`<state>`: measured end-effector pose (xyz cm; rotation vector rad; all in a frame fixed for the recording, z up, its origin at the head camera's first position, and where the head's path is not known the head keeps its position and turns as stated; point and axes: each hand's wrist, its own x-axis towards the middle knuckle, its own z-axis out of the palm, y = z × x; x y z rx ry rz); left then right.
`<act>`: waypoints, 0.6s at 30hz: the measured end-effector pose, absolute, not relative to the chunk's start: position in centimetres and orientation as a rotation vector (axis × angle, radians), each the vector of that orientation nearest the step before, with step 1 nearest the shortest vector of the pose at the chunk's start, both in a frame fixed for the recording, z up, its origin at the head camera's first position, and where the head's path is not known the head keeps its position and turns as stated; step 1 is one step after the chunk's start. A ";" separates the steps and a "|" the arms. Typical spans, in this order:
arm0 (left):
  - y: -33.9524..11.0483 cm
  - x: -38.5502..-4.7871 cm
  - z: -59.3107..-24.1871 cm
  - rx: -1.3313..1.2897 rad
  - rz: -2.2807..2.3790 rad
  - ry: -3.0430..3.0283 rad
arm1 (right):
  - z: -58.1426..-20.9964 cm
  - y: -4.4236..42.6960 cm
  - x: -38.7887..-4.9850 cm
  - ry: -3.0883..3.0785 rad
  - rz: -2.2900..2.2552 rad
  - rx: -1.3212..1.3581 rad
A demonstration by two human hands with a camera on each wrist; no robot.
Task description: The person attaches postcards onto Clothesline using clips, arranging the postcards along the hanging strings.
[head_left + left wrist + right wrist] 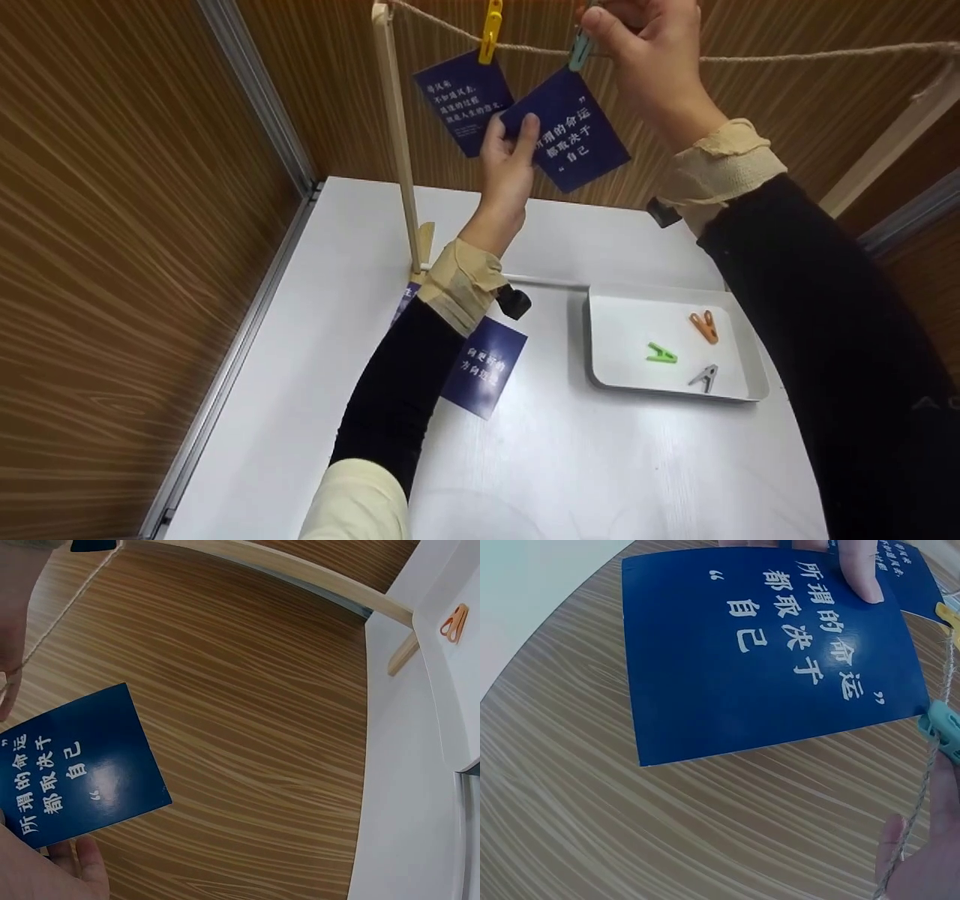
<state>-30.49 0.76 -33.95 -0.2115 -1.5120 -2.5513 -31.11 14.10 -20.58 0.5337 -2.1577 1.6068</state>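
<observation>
A dark blue card with white writing (581,146) is pinched at its left corner by my left hand (507,169), thumb on its front. Its top corner meets a teal clothespin (580,51) at the rope (817,55); the right wrist view shows the clothespin (943,727) at the corner of the card (757,660). My right hand (656,67) grips the teal clothespin from above. Just left, a second blue card (461,97) hangs from a yellow clothespin (491,31) on the rope, partly behind the held card.
On the white table (600,465) lies a blue card (486,367), with another (405,304) partly behind my left forearm. A white tray (622,381) holds orange (704,327), green (661,353) and grey (705,378) clothespins. A wooden post (397,135) stands at the left.
</observation>
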 end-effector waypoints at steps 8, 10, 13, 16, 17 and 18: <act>0.7 -30.4 -33.8 -0.227 -2.553 -1.483 | -21.3 14.5 -31.9 -2.277 1.377 0.599; 0.8 -30.4 -33.7 -0.208 -2.565 -1.483 | -21.4 14.4 -31.9 -2.277 1.383 0.603; 0.9 -30.4 -33.7 -0.189 -2.575 -1.484 | -21.3 14.3 -31.8 -2.279 1.423 0.603; 0.8 -30.5 -33.8 -0.192 -2.570 -1.496 | -21.4 14.4 -32.0 -2.305 1.454 0.586; 0.8 -30.5 -33.9 -0.195 -2.570 -1.497 | -21.5 14.5 -32.1 -2.323 1.446 0.578; 0.8 -30.5 -34.0 -0.202 -2.566 -1.502 | -21.6 14.6 -32.2 -2.344 1.438 0.570</act>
